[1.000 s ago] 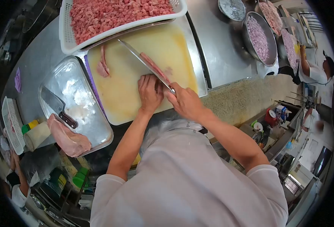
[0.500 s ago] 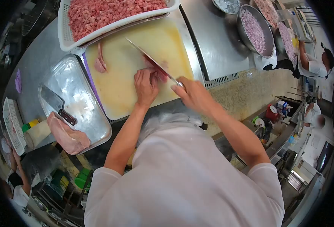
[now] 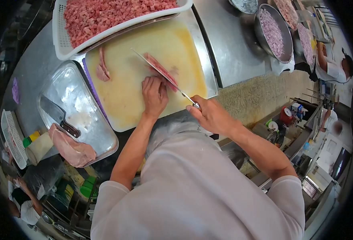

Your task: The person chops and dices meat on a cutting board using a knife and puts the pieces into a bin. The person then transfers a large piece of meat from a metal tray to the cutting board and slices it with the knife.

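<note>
My right hand [image 3: 210, 114] is wrapped around the handle of a long knife [image 3: 186, 96]. The blade slants up and left across the yellowed cutting board [image 3: 128, 110]. A strip of raw meat [image 3: 159, 65] shows along the blade's far side. On the near side, my left hand [image 3: 154, 96] rests with curled fingers against the meat, close to the blade; its fingertips partly hide what they press on. A small piece of meat with a thin tail [image 3: 103, 71] lies apart at the board's upper left.
Diced meat fills a white basket [image 3: 56, 30] behind the board. At left, a metal tray [image 3: 82, 102] bears a cleaver [image 3: 58, 114] and a large meat piece [image 3: 70, 144]. Bowls of chopped pinkish-white food [image 3: 271, 34] stand at upper right. Other people [image 3: 330, 66] are in the background.
My right hand has drawn the knife slightly down and right. More of the meat strip now shows beyond the blade. My left hand stays nearly in place; the view has shifted a little.
</note>
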Demonstrator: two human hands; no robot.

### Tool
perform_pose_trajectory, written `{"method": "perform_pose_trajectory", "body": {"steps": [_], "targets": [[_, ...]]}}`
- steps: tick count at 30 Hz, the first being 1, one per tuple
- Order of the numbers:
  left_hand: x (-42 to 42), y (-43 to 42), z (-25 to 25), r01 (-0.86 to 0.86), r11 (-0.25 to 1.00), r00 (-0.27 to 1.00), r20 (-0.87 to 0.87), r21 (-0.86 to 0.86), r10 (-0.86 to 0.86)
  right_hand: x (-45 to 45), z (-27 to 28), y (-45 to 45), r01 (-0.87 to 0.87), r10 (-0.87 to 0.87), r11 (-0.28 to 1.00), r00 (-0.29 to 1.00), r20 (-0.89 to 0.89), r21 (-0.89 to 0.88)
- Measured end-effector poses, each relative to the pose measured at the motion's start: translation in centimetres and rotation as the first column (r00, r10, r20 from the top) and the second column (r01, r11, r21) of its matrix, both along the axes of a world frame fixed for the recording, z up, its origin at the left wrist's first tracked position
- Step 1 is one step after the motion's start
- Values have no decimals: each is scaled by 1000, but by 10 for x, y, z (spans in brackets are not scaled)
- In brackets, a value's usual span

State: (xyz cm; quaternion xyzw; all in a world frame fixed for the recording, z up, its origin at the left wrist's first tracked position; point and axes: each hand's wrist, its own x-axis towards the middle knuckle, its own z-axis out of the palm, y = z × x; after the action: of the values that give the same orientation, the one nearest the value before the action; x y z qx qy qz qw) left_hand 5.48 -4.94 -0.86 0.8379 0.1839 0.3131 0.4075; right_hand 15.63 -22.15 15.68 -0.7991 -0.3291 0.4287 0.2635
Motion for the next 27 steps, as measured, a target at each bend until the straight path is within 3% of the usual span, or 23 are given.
{"method": "perform_pose_trajectory", "body": {"steps": [6,9,12,15,18,24,26,27], "targets": [[-3,2,-4,22,999,1000,4,-25,-22,-1,-49,32,-11,1,996,993,117,86],[-3,-2,-4,0,1000,1000,-15,-29,0,3,-47,25,-22,12,997,993,116,80],[-3,-4,-2,-20,999,999,-30,-45,18,-4,-8,-2,36,-40,998,997,-60,-55],[2,1,-3,-11,1000,1000,2,-22,11,0,-70,-5,-33,19,985,996,87,172],[-3,-3,-7,-36,999,999,-7,-10,36,4,-75,22,-50,27,988,988,150,148],[15,-8,-7,-119,992,990,-76,36,121,38,-66,1,123,-121,983,992,-23,135],[24,-11,-4,-145,983,977,-140,114,160,36,-63,-11,132,-136,984,990,26,122],[24,-12,0,-163,986,977,-132,44,167,34,-57,-14,120,-127,988,990,66,92]]}}
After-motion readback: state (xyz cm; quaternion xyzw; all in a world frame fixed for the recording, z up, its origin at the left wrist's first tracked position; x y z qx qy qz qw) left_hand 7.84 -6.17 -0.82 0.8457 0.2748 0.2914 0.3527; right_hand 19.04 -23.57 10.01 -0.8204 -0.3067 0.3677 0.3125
